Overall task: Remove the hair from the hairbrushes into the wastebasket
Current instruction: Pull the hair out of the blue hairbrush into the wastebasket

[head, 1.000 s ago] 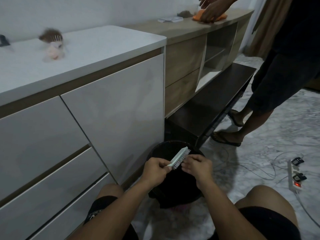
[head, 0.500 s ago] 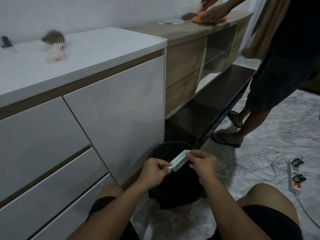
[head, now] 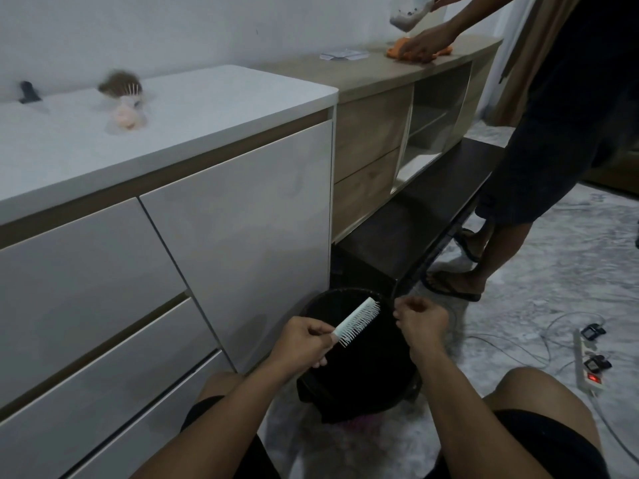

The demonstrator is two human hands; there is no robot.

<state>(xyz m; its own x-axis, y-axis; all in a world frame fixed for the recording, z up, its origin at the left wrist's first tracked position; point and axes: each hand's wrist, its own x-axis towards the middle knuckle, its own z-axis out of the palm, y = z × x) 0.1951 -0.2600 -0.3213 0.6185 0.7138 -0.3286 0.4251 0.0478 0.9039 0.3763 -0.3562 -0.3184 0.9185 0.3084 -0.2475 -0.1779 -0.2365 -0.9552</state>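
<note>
Hairbrush (head: pixel 358 321), a slim white one with pale bristles, hangs directly over the open mouth of the black wastebasket (head: pixel 359 385), which stands on the floor against the white cabinet (head: pixel 173 271). Its bristles look clean from here, so this brush seems done or nearly so; any strands left are too fine to make out. A second hairbrush (head: pixel 121 89), still matted with a thick clump of brown hair, lies on the cabinet top, well above and to the left of the wastebasket, so that one appears untouched. The left hand (head: pixel 302 340) has its fingers wrapped round the handle end, tilting the brush head up and away over the basket. The right hand (head: pixel 420 321) hovers just to the right of the brush, apart from it, above the wastebasket rim, with fingers curled in and fingertips drawn together as if pinching plucked hair, though whether it has any strands cannot be told. Another person (head: pixel 553 133) stands beyond the wastebasket, wiping the wooden shelf with an orange cloth (head: pixel 415 51).
</note>
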